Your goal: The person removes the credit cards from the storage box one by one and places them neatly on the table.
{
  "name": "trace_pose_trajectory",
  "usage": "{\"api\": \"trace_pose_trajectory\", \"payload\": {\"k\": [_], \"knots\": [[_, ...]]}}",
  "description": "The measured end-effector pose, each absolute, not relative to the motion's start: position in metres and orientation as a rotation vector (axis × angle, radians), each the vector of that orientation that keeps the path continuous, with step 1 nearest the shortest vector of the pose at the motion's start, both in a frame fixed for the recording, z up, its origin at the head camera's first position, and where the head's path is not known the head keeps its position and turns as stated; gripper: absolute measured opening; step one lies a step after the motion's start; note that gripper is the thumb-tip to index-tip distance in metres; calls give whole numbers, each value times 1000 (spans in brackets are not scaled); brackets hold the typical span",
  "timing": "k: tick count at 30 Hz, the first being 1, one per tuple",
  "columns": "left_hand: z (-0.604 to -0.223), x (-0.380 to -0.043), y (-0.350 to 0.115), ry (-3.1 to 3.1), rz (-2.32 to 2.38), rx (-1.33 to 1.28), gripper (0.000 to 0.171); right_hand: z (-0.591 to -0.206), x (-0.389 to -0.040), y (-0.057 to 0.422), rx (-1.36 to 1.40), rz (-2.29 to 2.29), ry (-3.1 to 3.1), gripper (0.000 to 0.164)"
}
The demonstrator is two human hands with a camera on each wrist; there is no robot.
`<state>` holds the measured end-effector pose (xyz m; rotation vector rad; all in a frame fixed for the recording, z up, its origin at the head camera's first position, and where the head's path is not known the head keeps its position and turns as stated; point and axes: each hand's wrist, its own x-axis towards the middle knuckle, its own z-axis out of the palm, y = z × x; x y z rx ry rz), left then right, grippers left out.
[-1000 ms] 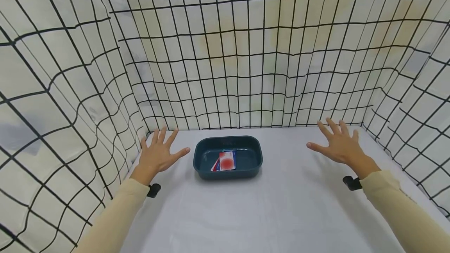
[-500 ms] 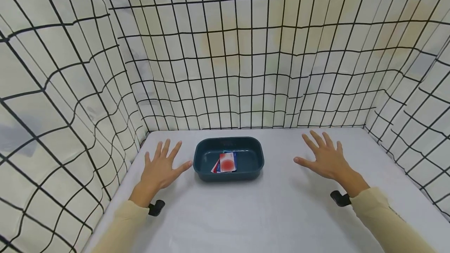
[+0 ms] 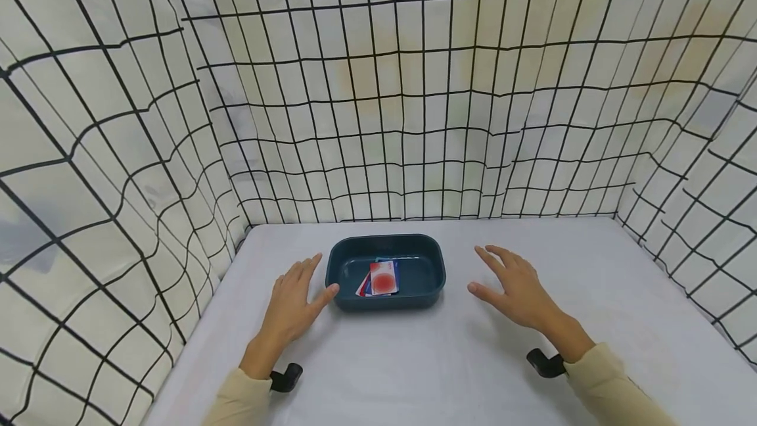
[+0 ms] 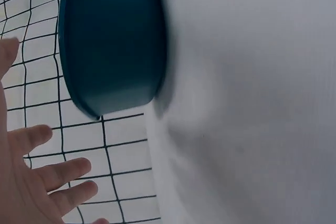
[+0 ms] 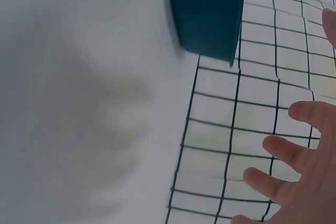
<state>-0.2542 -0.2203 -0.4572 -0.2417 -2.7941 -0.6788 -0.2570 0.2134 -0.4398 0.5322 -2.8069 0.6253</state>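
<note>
A dark teal rectangular tray [image 3: 414, 303] stands near the far middle of the white table. Several cards lie overlapped inside it, the top one a white card with a red round patch [image 3: 384, 279]; blue and red edges show beneath. My left hand [image 3: 294, 304] hovers just left of the tray, its fingers spread and holding nothing. Off to the tray's right is my right hand [image 3: 516, 291], also with fingers extended and nothing held. Both wrist views show the tray's outer wall [image 4: 113, 40] beyond the loosely spread fingers; the cards are hidden there.
A white cloth covers the table [image 3: 408, 373]. Black grid netting [image 3: 378, 117] over white sheeting rises along the back and both sides. Each wrist bears a small black camera mount, such as the one on the right wrist [image 3: 545, 363].
Both hands have come inward toward the tray and lower, the right one travelling farther left. Their fingers are less widely splayed. Tray and cards have stayed in place.
</note>
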Motion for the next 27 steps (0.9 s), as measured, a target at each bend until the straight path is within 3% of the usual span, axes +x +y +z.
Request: {"api": "trace_pose_trajectory", "payload": {"k": [27], "knots": [[-485,-298,-195,-2405,-1824,124,62,-452,-262,146,727,1189,-2670,65]]}}
